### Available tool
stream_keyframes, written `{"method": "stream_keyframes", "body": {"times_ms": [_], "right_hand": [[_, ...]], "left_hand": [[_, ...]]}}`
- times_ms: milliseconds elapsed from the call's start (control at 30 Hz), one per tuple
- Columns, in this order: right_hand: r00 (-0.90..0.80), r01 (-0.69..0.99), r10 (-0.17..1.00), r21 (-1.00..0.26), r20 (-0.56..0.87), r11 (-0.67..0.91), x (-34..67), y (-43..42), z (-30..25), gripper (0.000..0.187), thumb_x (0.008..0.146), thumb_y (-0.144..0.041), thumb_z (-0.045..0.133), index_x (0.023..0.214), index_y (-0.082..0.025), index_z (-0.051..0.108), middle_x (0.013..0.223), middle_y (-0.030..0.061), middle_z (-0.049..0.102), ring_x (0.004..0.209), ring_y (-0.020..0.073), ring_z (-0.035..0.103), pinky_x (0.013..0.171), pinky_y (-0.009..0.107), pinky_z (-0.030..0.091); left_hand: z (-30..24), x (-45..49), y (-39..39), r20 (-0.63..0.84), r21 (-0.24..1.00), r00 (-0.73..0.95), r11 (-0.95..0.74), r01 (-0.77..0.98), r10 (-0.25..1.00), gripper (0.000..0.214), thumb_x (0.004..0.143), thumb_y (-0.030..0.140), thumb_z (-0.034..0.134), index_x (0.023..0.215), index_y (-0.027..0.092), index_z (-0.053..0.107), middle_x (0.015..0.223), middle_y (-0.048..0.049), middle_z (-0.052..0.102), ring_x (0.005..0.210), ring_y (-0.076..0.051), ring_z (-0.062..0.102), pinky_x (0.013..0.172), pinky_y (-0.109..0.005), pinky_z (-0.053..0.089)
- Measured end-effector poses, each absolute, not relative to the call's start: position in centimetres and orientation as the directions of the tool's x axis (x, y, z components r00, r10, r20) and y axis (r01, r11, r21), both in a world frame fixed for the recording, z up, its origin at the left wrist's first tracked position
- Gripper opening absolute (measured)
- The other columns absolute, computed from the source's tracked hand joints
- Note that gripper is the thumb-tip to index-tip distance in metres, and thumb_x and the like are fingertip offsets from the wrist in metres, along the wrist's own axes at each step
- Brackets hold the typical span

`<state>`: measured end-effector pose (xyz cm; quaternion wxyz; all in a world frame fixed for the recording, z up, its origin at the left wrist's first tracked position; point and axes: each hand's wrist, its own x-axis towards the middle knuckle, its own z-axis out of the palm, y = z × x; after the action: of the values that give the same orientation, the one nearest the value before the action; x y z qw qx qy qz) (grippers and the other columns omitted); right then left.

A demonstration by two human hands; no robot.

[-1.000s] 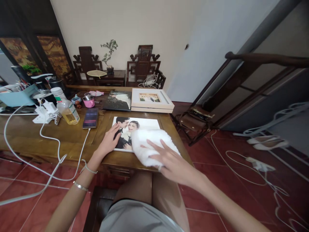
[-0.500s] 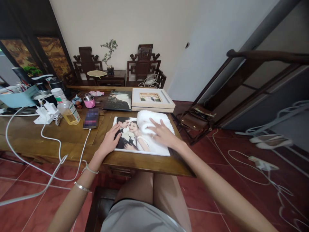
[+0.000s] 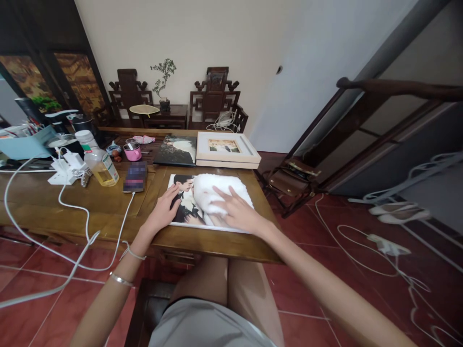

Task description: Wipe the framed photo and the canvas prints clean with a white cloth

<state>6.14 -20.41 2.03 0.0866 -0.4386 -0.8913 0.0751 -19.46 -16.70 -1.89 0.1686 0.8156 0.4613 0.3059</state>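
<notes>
On wedding photo (image 3: pixel 186 210) | right hand (image 3: pixel 237 214) flat, fingers spread over white towel (image 3: pixel 211 192) | left hand (image 3: pixel 163 212) open, steadying left edge | wiping seemingly midway

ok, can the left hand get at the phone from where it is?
Probably yes. The left hand rests flat on the left edge of the photo print, and the phone lies just beyond it on bare tabletop, with only its charging cable alongside.
</notes>
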Motion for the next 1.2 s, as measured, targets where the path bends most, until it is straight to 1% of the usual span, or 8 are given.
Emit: {"method": "stream_keyframes", "body": {"times_ms": [100, 267, 367, 533, 633, 967, 1067, 1200], "right_hand": [[-0.549, 0.813, 0.832, -0.176, 0.081, 0.554, 5.5, -15.5, 1.9, 0.041, 0.089, -0.019, 0.042, 0.127, -0.017, 0.057, 0.145, 0.0153, 0.042, 0.141, 0.0282, 0.021, 0.111, 0.061, 0.012], [-0.532, 0.826, 0.839, -0.150, 0.112, 0.543, 4.5, -14.4, 1.8, 0.043, 0.088, -0.018, 0.041, 0.129, -0.013, 0.054, 0.143, 0.0201, 0.043, 0.141, 0.0311, 0.021, 0.107, 0.063, 0.016], [-0.592, 0.781, 0.798, -0.162, 0.114, 0.603, 4.0, -18.6, 1.8, 0.045, 0.083, -0.014, 0.044, 0.125, -0.015, 0.058, 0.144, 0.0150, 0.044, 0.142, 0.0331, 0.017, 0.107, 0.066, 0.012], [-0.651, 0.725, 0.753, -0.219, 0.095, 0.653, 3.0, -26.7, 2.1, 0.053, 0.067, -0.006, 0.046, 0.116, -0.018, 0.063, 0.150, 0.0054, 0.034, 0.143, 0.0340, 0.009, 0.109, 0.069, 0.002], [-0.686, 0.692, 0.725, -0.248, 0.066, 0.677, 2.8, -28.0, 2.3, 0.056, 0.064, -0.005, 0.045, 0.114, -0.020, 0.064, 0.151, 0.0041, 0.033, 0.143, 0.0325, 0.009, 0.109, 0.068, 0.002], [-0.587, 0.784, 0.801, -0.167, 0.113, 0.598, 1.6, -13.8, 2.3, 0.050, 0.080, -0.013, 0.042, 0.129, -0.015, 0.054, 0.141, 0.0178, 0.046, 0.140, 0.0344, 0.021, 0.103, 0.069, 0.018], [-0.555, 0.809, 0.824, -0.155, 0.117, 0.567, 0.8, -12.5, 2.4, 0.050, 0.080, -0.014, 0.043, 0.129, -0.015, 0.054, 0.141, 0.0170, 0.047, 0.140, 0.0355, 0.019, 0.102, 0.070, 0.017], [-0.598, 0.772, 0.793, -0.184, 0.118, 0.609, 0.6, -16.3, 2.6, 0.050, 0.078, -0.012, 0.044, 0.128, -0.016, 0.055, 0.148, 0.0130, 0.038, 0.141, 0.0359, 0.016, 0.103, 0.071, 0.014]], "left_hand": [[-1.7, -19.5, -16.7, 0.344, 0.561, 0.397, -0.525, 0.640, 0.851, 0.048, 0.093, 0.032, 0.038, 0.135, 0.010, 0.048, 0.146, -0.0143, 0.041, 0.138, -0.022, 0.034, 0.115, -0.042, 0.026], [-2.0, -19.5, -16.6, 0.352, 0.564, 0.388, -0.524, 0.639, 0.852, 0.048, 0.093, 0.032, 0.038, 0.136, 0.011, 0.046, 0.146, -0.0141, 0.041, 0.138, -0.022, 0.034, 0.115, -0.044, 0.027], [-2.2, -19.5, -16.6, 0.359, 0.569, 0.380, -0.523, 0.635, 0.852, 0.048, 0.093, 0.033, 0.039, 0.136, 0.015, 0.046, 0.146, -0.0127, 0.041, 0.137, -0.023, 0.035, 0.115, -0.044, 0.027], [-2.3, -19.4, -16.7, 0.348, 0.591, 0.363, -0.503, 0.631, 0.864, 0.047, 0.094, 0.032, 0.037, 0.135, 0.013, 0.047, 0.147, -0.0136, 0.041, 0.138, -0.023, 0.034, 0.115, -0.044, 0.026], [-2.3, -19.4, -16.7, 0.351, 0.589, 0.373, -0.512, 0.625, 0.859, 0.046, 0.094, 0.030, 0.035, 0.136, 0.014, 0.046, 0.147, -0.0120, 0.041, 0.139, -0.022, 0.033, 0.116, -0.043, 0.025], [-2.1, -19.6, -16.4, 0.359, 0.593, 0.394, -0.533, 0.604, 0.846, 0.047, 0.093, 0.026, 0.033, 0.136, 0.015, 0.047, 0.147, -0.0101, 0.041, 0.138, -0.021, 0.034, 0.116, -0.044, 0.025], [-2.1, -19.6, -16.4, 0.360, 0.596, 0.386, -0.528, 0.605, 0.849, 0.047, 0.093, 0.026, 0.032, 0.135, 0.013, 0.048, 0.147, -0.0112, 0.041, 0.138, -0.021, 0.034, 0.116, -0.043, 0.025], [-2.3, -19.6, -16.3, 0.365, 0.602, 0.386, -0.531, 0.596, 0.847, 0.047, 0.091, 0.022, 0.033, 0.135, 0.015, 0.049, 0.147, -0.0094, 0.042, 0.138, -0.021, 0.034, 0.117, -0.043, 0.025]]}}
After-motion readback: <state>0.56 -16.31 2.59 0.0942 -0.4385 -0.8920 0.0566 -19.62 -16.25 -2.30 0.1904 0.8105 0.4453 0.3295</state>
